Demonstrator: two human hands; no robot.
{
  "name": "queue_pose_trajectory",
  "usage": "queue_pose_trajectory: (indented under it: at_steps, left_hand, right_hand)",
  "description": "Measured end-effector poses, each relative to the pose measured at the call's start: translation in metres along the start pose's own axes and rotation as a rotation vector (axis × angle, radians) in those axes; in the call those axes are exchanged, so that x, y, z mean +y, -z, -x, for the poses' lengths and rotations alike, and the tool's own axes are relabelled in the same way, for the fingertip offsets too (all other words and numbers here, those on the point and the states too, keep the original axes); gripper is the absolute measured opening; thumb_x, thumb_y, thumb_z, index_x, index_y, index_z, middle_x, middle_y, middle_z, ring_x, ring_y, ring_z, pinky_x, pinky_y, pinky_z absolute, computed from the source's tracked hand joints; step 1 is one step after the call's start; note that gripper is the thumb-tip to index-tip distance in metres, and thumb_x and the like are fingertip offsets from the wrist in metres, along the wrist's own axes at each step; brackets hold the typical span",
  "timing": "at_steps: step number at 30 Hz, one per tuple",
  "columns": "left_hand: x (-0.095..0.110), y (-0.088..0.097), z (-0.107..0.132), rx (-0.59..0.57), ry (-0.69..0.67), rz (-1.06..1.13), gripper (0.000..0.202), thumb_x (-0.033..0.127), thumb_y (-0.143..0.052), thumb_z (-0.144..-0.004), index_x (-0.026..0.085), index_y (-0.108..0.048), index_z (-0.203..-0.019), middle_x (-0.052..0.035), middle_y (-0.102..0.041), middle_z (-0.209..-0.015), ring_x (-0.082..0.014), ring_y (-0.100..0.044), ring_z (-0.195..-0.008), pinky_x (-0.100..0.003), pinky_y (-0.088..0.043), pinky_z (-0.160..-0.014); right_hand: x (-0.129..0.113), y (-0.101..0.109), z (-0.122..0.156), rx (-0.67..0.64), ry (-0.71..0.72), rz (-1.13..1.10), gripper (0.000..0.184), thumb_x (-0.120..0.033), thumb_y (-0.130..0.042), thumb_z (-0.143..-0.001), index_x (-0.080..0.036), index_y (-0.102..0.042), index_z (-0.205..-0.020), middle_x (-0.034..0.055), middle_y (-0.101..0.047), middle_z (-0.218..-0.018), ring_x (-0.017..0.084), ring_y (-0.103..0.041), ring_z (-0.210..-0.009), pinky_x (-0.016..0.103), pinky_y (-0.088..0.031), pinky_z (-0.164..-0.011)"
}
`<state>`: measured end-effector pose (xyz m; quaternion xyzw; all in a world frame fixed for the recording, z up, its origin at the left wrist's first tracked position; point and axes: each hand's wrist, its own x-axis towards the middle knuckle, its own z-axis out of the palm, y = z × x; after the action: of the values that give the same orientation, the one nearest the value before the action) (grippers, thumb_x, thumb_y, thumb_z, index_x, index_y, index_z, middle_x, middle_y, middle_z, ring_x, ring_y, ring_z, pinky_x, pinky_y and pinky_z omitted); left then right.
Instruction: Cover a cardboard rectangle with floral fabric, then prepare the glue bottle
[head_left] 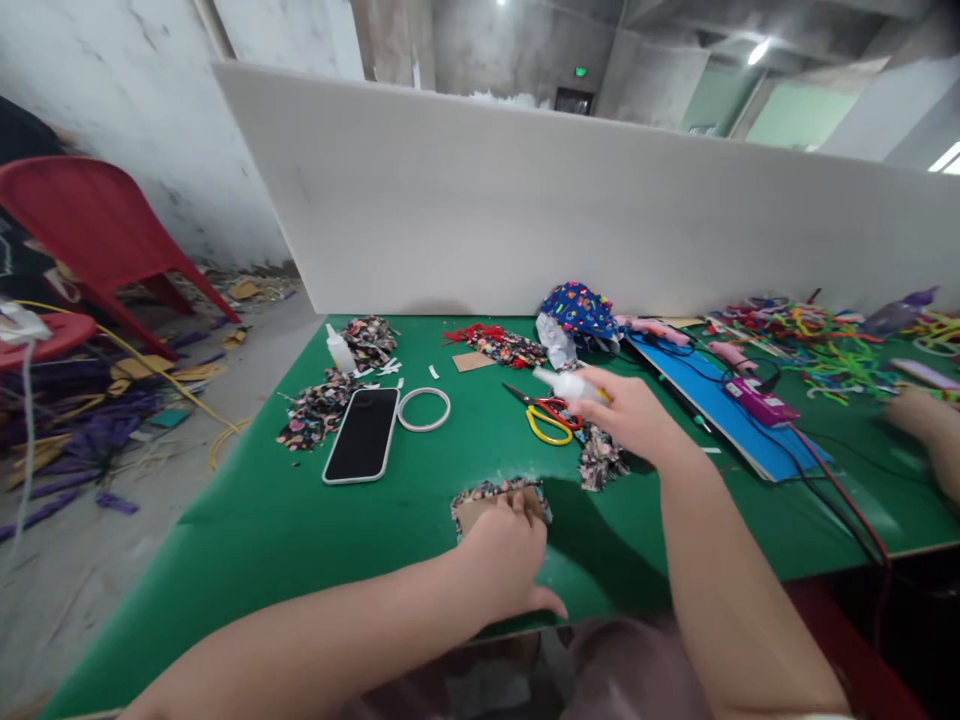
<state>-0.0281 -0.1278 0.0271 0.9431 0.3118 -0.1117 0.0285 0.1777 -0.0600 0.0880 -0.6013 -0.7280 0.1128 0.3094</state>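
My left hand [504,552] lies on a piece of cardboard [474,512] edged with dark floral fabric [491,488], near the table's front edge. Its fingers press down on the cardboard and its thumb is stretched out to the side. Above the table, my right hand [626,415] is closed around a small white squeeze bottle [568,385], the nozzle pointing left. Below that bottle lie scissors [551,425] with yellow and red handles. Dark floral fabric scraps [600,458] are partly hidden behind my right hand.
A phone [361,435], a white ring [424,410] and another squeeze bottle [340,350] lie left on the green table [285,560]. Rightward are a blue board [731,405], a magenta box with cables [761,402], colourful cords [817,350] and another person's hand [919,418]. A white partition [480,200] stands behind.
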Motion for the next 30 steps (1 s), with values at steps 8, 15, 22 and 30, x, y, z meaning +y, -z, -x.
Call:
queue_pose_trajectory:
  at_steps: [8, 15, 22, 30]
  left_hand:
    - [0.006, -0.035, -0.006, 0.039, -0.011, -0.057, 0.099, 0.075, -0.032, -0.071, -0.007, -0.044, -0.124, -0.0375, -0.042, -0.124, -0.0455, -0.046, -0.114, -0.046, -0.045, -0.083]
    - [-0.019, -0.025, -0.017, 0.269, -0.004, 0.150, 0.040, 0.050, -0.046, -0.083, 0.016, -0.062, -0.097, -0.0108, -0.064, -0.094, -0.0250, -0.060, -0.088, -0.034, -0.049, -0.070]
    - [-0.077, 0.040, 0.002, 0.638, 0.064, 0.832, 0.025, 0.039, -0.056, -0.081, 0.021, -0.060, -0.098, 0.0011, -0.063, -0.077, -0.0089, -0.056, -0.060, -0.020, -0.046, -0.054]
    - [-0.057, 0.085, 0.004, 0.941, -0.142, 1.277, 0.015, 0.013, -0.069, -0.070, 0.018, -0.069, -0.084, -0.0009, -0.066, -0.076, -0.0094, -0.060, -0.066, -0.017, -0.050, -0.054]
  right_hand:
    - [-0.035, -0.019, 0.014, -0.175, 0.014, -0.170, 0.048, -0.052, -0.031, -0.088, -0.016, -0.052, -0.064, -0.0028, -0.045, -0.056, 0.007, -0.037, -0.052, 0.023, -0.024, -0.049]
    - [-0.036, -0.026, 0.014, -0.234, -0.037, -0.337, 0.050, -0.054, -0.034, -0.087, -0.015, -0.054, -0.063, -0.0035, -0.040, -0.052, 0.006, -0.035, -0.047, 0.022, -0.023, -0.045]
    - [-0.036, -0.013, 0.020, -0.250, -0.165, -0.576, 0.049, -0.057, -0.040, -0.083, -0.015, -0.053, -0.061, -0.0047, -0.040, -0.045, 0.004, -0.033, -0.037, 0.020, -0.021, -0.037]
    - [-0.029, -0.024, 0.023, -0.331, -0.272, -0.933, 0.048, -0.057, -0.037, -0.083, -0.016, -0.055, -0.067, -0.0054, -0.041, -0.036, 0.005, -0.030, -0.027, 0.019, -0.017, -0.030]
